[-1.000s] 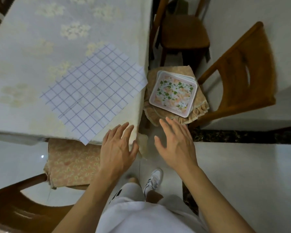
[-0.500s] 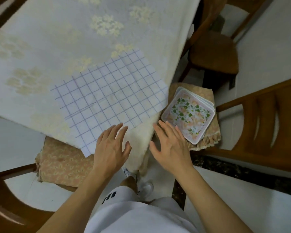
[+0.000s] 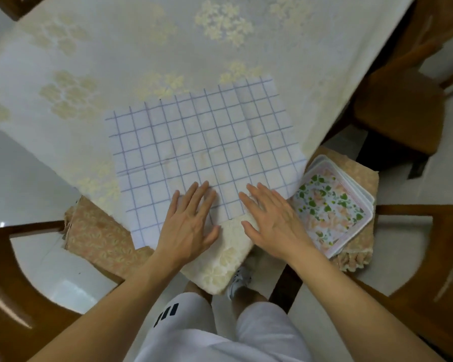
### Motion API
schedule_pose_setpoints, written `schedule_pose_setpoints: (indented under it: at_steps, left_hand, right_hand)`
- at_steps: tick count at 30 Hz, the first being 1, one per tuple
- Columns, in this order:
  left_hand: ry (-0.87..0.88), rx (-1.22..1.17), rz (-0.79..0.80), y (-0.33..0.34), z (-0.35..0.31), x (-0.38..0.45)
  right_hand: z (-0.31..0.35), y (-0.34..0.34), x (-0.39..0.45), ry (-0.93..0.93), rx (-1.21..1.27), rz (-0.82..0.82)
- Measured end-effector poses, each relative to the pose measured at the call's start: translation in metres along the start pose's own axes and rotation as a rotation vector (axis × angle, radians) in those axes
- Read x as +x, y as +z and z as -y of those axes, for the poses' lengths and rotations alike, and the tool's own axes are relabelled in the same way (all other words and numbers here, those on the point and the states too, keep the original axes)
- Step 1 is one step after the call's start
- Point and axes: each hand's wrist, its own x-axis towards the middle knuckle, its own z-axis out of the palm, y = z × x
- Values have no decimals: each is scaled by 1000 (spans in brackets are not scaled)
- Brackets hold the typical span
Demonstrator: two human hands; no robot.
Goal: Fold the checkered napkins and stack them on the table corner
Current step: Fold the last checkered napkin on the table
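A white napkin with a blue check (image 3: 202, 142) lies spread flat on the near corner of the table (image 3: 168, 43), which wears a pale flowered cloth. My left hand (image 3: 188, 220) lies flat with straight fingers on the napkin's near edge. My right hand (image 3: 272, 220) lies flat beside it, fingers spread over the napkin's near right part. Neither hand grips anything. The napkin's near left corner hangs a little past the table edge.
A floral tray (image 3: 332, 207) sits on a cushioned chair seat (image 3: 361, 173) right of the table corner. Another cushioned chair (image 3: 100, 231) stands at the near left. More wooden chairs (image 3: 403, 105) stand at the right. My legs and a shoe (image 3: 238, 280) are below.
Both hands have moved forward from the air in front of the table corner and now rest flat on the napkin's near edge. The view has moved closer over the table.
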Motion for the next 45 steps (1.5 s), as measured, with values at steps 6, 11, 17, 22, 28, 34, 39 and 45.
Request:
schedule_pose_setpoints:
  at_steps: [6, 11, 17, 22, 28, 34, 39, 45]
  left_hand:
    - [-6, 18, -46, 16, -1, -4]
    - [-3, 69, -98, 20, -6, -9]
    - [15, 91, -103, 22, -13, -17]
    - [-2, 88, -75, 21, -16, -18]
    - [-41, 58, -156, 24, -24, -15]
    - [-32, 46, -175, 20, -23, -12]
    - [9, 37, -168, 19, -17, -16]
    - [51, 11, -129, 21, -10, -27]
  right_hand:
    - [-27, 13, 35, -279, -106, 148]
    - [-39, 25, 47, -390, -125, 113]
    - [-44, 38, 42, -489, -124, -80]
    - [-41, 40, 37, -584, -135, -268]
    - [-34, 42, 39, -575, -68, -358]
    - [-36, 46, 39, -549, -4, -349]
    - [-31, 45, 36, -461, 66, -303]
    - [-25, 36, 29, -431, 112, -257]
